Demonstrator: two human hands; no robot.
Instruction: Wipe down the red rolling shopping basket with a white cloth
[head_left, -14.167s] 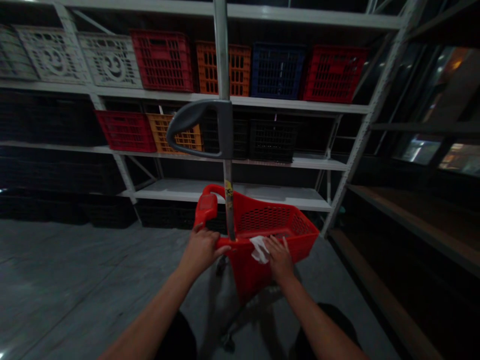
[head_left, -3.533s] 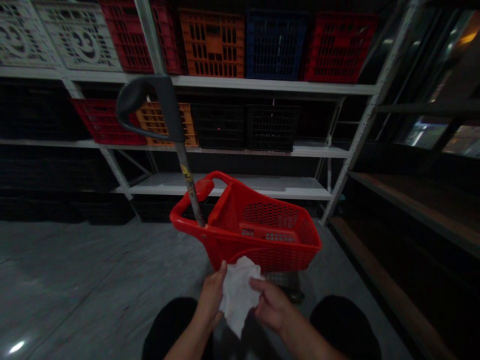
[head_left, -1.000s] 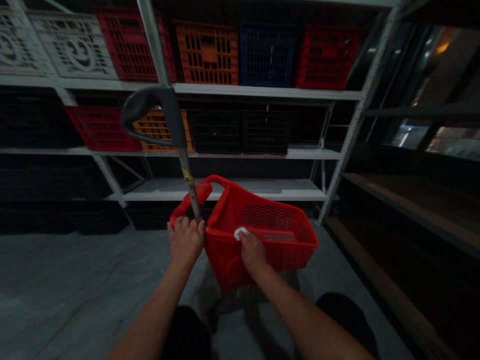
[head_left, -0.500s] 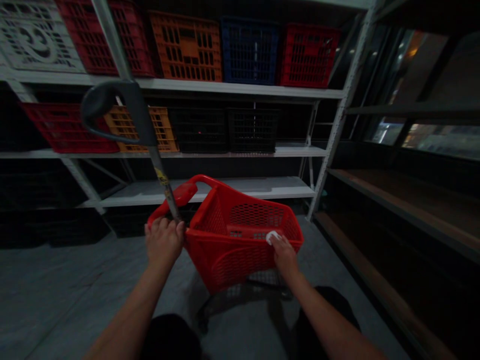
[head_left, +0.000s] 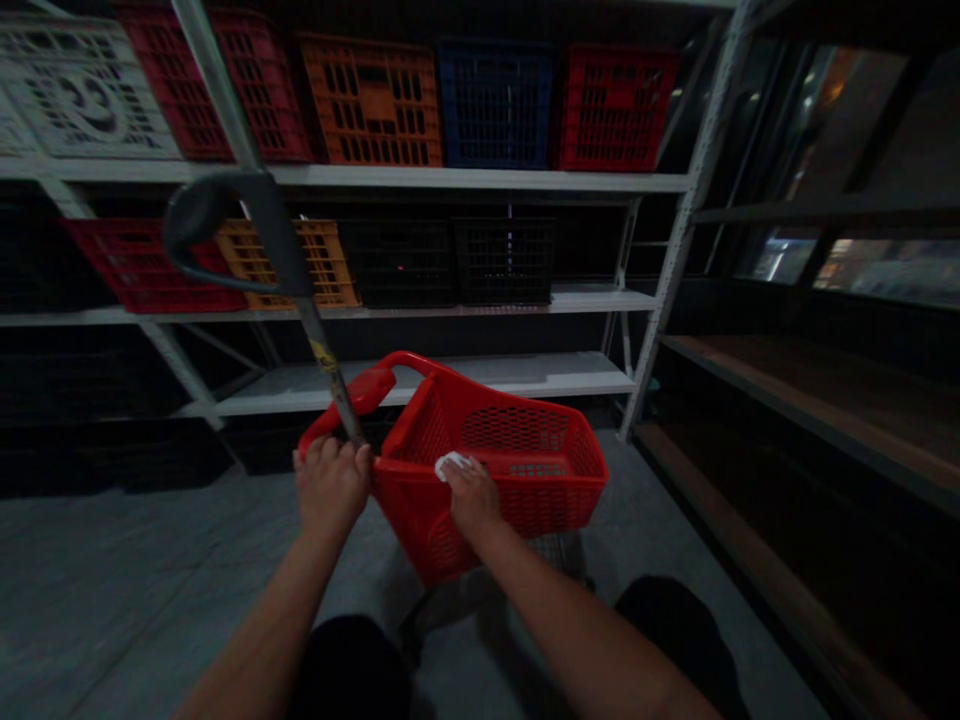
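A red plastic shopping cart [head_left: 495,400] stands in front of me, its basket pierced with mesh holes. My left hand [head_left: 332,485] is closed around the near end of its red handle, beside the foot of a metal pole [head_left: 326,355]. This pole rises to the upper left and carries a dark grey loop-shaped grip [head_left: 274,230]. My right hand [head_left: 474,500] pinches a crumpled white wipe [head_left: 452,464] against the near rim of the basket, towards the handle end. Whether the wipe is cloth or paper I cannot tell.
Behind the cart, a white metal rack [head_left: 480,178] holds crates, among them an orange crate [head_left: 375,100], a blue crate [head_left: 495,105] and a black crate [head_left: 504,262]. Dark shelves [head_left: 810,380] line the right side. My knees show at the bottom above the grey floor [head_left: 165,600].
My right hand has slid left along the near rim with the wipe, from the front end towards the handle. My left hand keeps its hold on the handle.
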